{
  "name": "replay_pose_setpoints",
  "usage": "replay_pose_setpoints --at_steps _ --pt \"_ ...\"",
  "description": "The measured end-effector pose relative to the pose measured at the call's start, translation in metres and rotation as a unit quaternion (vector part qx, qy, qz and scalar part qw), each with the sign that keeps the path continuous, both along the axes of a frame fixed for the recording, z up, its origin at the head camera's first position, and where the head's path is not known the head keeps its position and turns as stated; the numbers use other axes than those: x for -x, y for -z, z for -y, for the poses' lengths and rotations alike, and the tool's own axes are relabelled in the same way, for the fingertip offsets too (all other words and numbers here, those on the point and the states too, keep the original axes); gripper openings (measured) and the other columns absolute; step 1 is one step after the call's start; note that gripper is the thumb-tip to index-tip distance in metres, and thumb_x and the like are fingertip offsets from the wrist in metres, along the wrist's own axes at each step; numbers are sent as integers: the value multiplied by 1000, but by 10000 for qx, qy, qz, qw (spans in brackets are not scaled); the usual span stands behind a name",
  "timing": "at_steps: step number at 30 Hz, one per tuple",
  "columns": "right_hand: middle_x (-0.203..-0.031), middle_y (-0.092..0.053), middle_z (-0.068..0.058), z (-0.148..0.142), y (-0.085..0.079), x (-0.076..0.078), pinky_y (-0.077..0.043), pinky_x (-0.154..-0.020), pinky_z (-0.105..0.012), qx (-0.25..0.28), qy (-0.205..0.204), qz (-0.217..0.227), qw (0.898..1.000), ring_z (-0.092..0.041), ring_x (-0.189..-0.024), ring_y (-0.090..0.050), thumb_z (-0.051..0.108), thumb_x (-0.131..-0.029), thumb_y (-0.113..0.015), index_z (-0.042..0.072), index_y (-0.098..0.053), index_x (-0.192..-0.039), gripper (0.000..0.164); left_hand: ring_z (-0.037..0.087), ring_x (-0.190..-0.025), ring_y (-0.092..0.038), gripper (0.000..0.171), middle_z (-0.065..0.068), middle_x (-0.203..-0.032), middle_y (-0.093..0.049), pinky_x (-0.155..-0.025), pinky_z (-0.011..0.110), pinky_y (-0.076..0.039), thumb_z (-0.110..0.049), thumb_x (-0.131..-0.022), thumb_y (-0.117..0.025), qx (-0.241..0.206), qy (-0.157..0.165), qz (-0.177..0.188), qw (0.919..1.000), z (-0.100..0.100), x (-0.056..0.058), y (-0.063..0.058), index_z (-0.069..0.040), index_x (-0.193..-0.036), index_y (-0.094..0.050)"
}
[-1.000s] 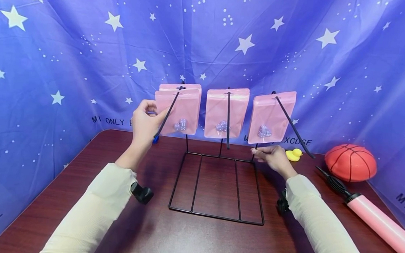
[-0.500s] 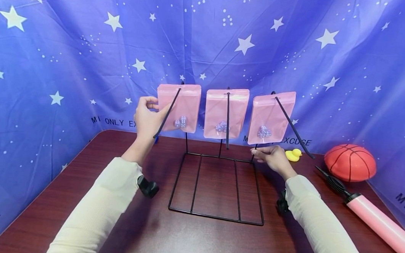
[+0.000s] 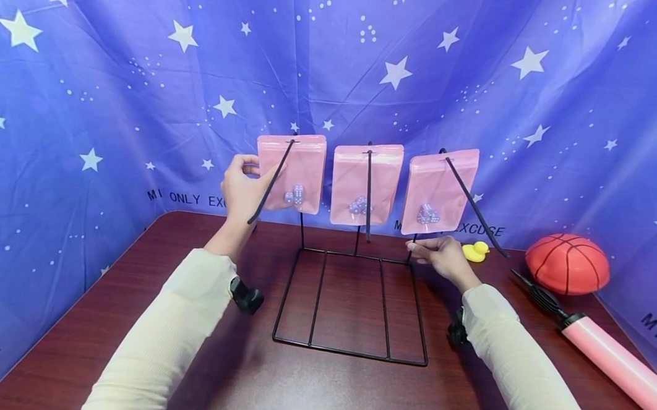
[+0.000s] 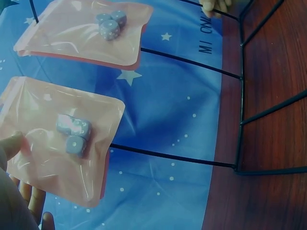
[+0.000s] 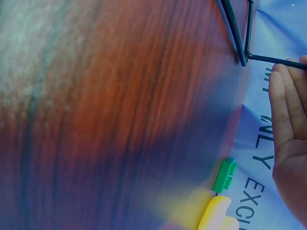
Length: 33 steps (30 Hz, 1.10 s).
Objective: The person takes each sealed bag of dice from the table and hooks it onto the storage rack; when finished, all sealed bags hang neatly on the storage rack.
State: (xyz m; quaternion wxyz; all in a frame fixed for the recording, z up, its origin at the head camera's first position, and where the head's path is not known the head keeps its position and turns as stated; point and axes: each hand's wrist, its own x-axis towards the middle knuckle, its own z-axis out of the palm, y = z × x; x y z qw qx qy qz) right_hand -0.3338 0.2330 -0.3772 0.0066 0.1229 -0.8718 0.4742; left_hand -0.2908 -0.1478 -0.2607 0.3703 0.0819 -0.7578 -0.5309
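Observation:
A black wire display rack [image 3: 348,353] stands on the table with three forward-pointing hooks. Pink zip pouches hang from them, small purple dice showing through: a left pouch [image 3: 308,167], a middle pouch [image 3: 349,178] and a right pouch [image 3: 435,186]. My left hand [image 3: 242,191] pinches the left pouch by its side edge, thumb in front and fingers behind. In the left wrist view, the dice [image 4: 76,144] lie inside that pouch, and another pouch edge peeks out behind. Below the right pouch, my right hand [image 3: 443,255] holds the rack's right upright between thumb and fingers.
A yellow rubber duck [image 3: 475,252] sits just beyond my right hand, with a red basketball [image 3: 567,264] farther right. A pink hand pump [image 3: 616,362] lies along the right side. The right wrist view shows a green toy brick [image 5: 224,175]. A starry blue curtain hangs behind.
My left hand has pushed the left pouch back and slightly up along its hook, against the pouch behind, which it now covers in the head view. The right hand stays put.

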Motion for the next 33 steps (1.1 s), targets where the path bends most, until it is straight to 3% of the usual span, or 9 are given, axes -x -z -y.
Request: replay_pose_setpoints --at_steps 6,9,14,26,33 --pt "-113 -71 -25 1 -1 -2 -59 -83 -41 -12 -33 13 10000 -35 -99 -73 24 -100 -68 -10 -69 -121 39 34 -97 -60 46 13 -91 -69 -86 39 -43 -32 -78 -88 -35 -54 -28 10000 -1 3 1 -3 -108 -69" --pt "-113 -71 -25 1 -1 -2 -59 -83 -41 -22 -49 17 10000 -35 -99 -73 24 -101 -67 -10 -69 -121 39 34 -93 -62 44 14 -91 -71 -87 39 -43 -33 -79 -87 -30 -94 -57 9999 -3 5 2 -3 -106 -69" --pt "-114 -71 -25 0 0 -1 -59 -82 -40 -31 -11 -21 10000 -35 -99 -73 22 -101 -67 -11 -69 -120 38 26 -82 -61 43 12 -90 -70 -79 35 -45 -36 -80 -86 52 -187 -21 9998 -5 6 3 -5 -105 -69" --pt "-112 -72 -24 0 1 1 -59 -81 -38 -18 76 2 10000 -30 -93 -75 22 -99 -69 -10 -69 -121 39 29 -94 -63 44 11 -97 -67 -90 42 -45 -38 -82 -83 269 -280 -62 9992 -6 10 5 -5 -106 -68" --pt "-111 -71 -26 -1 0 1 -59 -80 -39 -27 70 -87 9999 -33 -91 -75 20 -99 -70 -12 -68 -120 38 22 -92 -64 45 8 -99 -63 -92 36 -45 -38 -83 -84 213 -38 -274 9994 -5 5 10 -4 -107 -66"
